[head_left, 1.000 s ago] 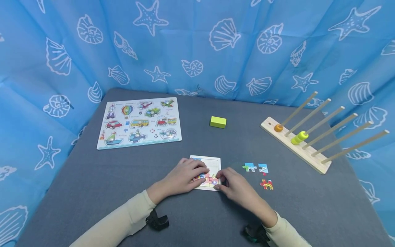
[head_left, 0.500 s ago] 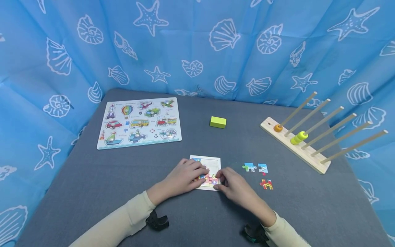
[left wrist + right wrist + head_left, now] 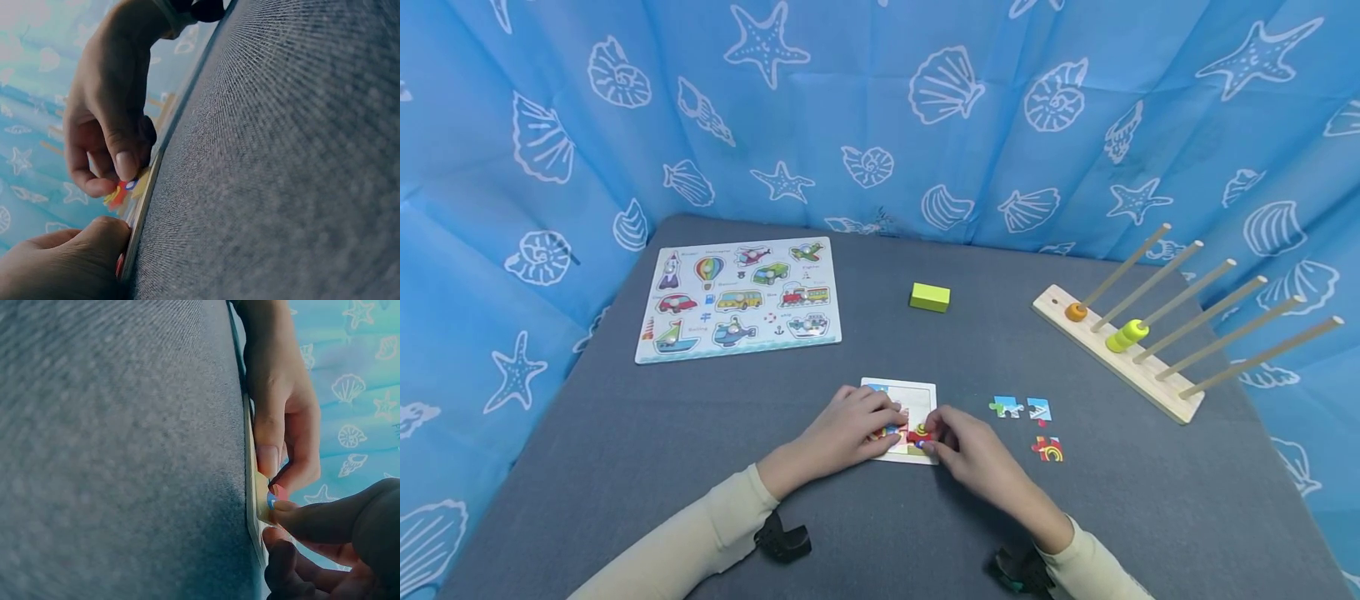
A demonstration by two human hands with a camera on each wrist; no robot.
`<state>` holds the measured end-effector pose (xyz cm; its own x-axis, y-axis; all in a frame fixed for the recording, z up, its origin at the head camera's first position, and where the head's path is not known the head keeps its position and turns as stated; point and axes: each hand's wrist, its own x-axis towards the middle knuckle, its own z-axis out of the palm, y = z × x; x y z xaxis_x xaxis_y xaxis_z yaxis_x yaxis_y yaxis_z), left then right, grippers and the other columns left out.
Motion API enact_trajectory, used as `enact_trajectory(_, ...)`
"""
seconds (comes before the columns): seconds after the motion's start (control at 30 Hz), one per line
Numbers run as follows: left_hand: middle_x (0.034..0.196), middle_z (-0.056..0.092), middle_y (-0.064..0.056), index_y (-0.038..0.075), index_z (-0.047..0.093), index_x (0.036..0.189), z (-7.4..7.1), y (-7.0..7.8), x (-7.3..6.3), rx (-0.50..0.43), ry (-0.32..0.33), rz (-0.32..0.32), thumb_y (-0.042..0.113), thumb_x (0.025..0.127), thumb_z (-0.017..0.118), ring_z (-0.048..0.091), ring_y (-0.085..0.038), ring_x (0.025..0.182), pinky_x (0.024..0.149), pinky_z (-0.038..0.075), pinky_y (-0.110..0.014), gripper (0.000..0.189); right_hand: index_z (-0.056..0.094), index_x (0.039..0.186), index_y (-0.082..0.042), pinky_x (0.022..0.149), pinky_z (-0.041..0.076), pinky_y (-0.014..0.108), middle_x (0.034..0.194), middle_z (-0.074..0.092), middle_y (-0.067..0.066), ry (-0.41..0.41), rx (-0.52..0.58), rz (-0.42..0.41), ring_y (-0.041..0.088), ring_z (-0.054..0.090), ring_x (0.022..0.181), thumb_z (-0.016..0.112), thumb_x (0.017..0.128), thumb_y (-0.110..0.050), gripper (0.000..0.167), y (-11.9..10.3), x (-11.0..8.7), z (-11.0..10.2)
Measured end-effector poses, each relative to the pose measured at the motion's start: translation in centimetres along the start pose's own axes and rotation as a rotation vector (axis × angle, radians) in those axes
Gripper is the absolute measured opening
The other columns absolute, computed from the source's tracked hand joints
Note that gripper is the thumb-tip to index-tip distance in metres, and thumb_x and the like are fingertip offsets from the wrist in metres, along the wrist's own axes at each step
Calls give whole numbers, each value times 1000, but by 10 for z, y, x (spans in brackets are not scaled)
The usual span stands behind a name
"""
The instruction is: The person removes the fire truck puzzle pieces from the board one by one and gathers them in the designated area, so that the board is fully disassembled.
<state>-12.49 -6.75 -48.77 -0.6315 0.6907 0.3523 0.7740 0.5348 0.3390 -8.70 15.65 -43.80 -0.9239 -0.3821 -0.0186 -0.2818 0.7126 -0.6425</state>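
Observation:
In the head view, a small white-framed jigsaw tray [image 3: 923, 389] lies near the front middle of the table, partly filled with colourful pieces. My left hand [image 3: 853, 427] rests over its left part, fingers and thumb on top, hiding much of the picture. At the tray's right side my right hand [image 3: 973, 450] pinches a red jigsaw piece [image 3: 919, 435] with a yellow ring between thumb and finger. That piece [image 3: 119, 195] sits tilted above the tray in the left wrist view. In the right wrist view, its blue-and-red part [image 3: 272, 499] shows near both thumbs.
Three loose jigsaw pieces lie right of the tray, among them a red one [image 3: 1048, 448] and a blue one [image 3: 1039, 408]. Behind stand a yellow-green block [image 3: 929, 297], a vehicle puzzle board [image 3: 741, 300] and a wooden peg rack [image 3: 1120, 354] with orange and yellow beads.
The piece at the tray's lower right lay flat and looked pale; now my right hand has tilted it up, and its red shows strongly. My left hand has stayed put.

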Motion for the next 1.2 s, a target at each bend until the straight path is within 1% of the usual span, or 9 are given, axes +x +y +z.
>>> enact_trajectory(0.23, 111, 61, 9, 26, 68, 113, 0, -1, 0, -27, 3, 1, 33, 93, 61, 54, -11, 105, 88, 38, -39, 22, 61, 97, -14, 61, 44, 22, 81, 60, -6, 3, 77, -23, 4, 51, 69, 70, 86, -6, 16, 2, -3, -7)
enact_trajectory(0.4, 111, 61, 10, 27, 68, 113, 2, -1, 0, -27, -3, 2, 33, 93, 61, 54, -10, 106, 88, 38, -38, 22, 63, 97, -15, 58, 43, 22, 79, 59, -7, 29, 92, 25, 5, 50, 66, 70, 86, -7, 16, 10, -16, -25)
enact_trajectory(0.53, 111, 60, 11, 28, 67, 113, 3, -1, 0, -22, -15, 1, 34, 94, 59, 53, -10, 107, 88, 37, -36, 22, 64, 97, -15, 56, 41, 23, 79, 58, -5, 43, 97, 123, 6, 49, 65, 68, 88, -8, 13, 23, -37, -46)
enact_trajectory(0.63, 111, 60, 11, 28, 68, 112, 2, -2, 0, -19, -11, 3, 34, 94, 59, 53, -10, 106, 88, 37, -36, 22, 64, 101, -13, 56, 42, 24, 81, 60, -2, 51, 116, 243, 8, 50, 65, 67, 90, -13, 11, 33, -57, -60)
enact_trajectory(0.73, 111, 60, 11, 27, 68, 112, 2, -2, -1, -17, -1, 2, 33, 93, 59, 53, -9, 105, 88, 37, -36, 21, 63, 108, -9, 58, 43, 25, 87, 62, 2, 50, 136, 371, 10, 53, 68, 65, 92, -21, 20, 41, -74, -73)
enact_trajectory(0.8, 110, 61, 11, 28, 68, 112, 2, -2, -1, -16, 4, 1, 33, 94, 59, 53, -9, 105, 88, 37, -37, 21, 60, 112, -5, 60, 45, 26, 92, 63, 5, 37, 159, 444, 11, 56, 71, 64, 93, -22, 26, 47, -84, -80)
enact_trajectory(0.9, 110, 60, 11, 28, 68, 112, 2, -3, -2, -13, 8, 0, 33, 94, 58, 53, -9, 104, 89, 37, -37, 22, 57, 114, -1, 62, 46, 26, 95, 63, 6, 2, 180, 533, 13, 58, 74, 63, 93, -23, 31, 56, -94, -85)
enact_trajectory(1.03, 110, 60, 11, 28, 68, 113, 3, -3, -2, -15, 8, 3, 33, 95, 56, 52, -8, 104, 88, 37, -37, 22, 58, 110, 0, 60, 44, 26, 91, 62, 6, -30, 161, 604, 13, 55, 72, 63, 93, -20, 27, 65, -101, -85)
enact_trajectory(1.2, 110, 60, 12, 29, 68, 113, 4, -3, -1, -11, 3, 10, 34, 96, 55, 52, -8, 104, 88, 37, -36, 22, 59, 109, 0, 59, 43, 26, 90, 62, 5, -27, 120, 635, 13, 54, 71, 62, 93, -15, 23, 73, -105, -82)
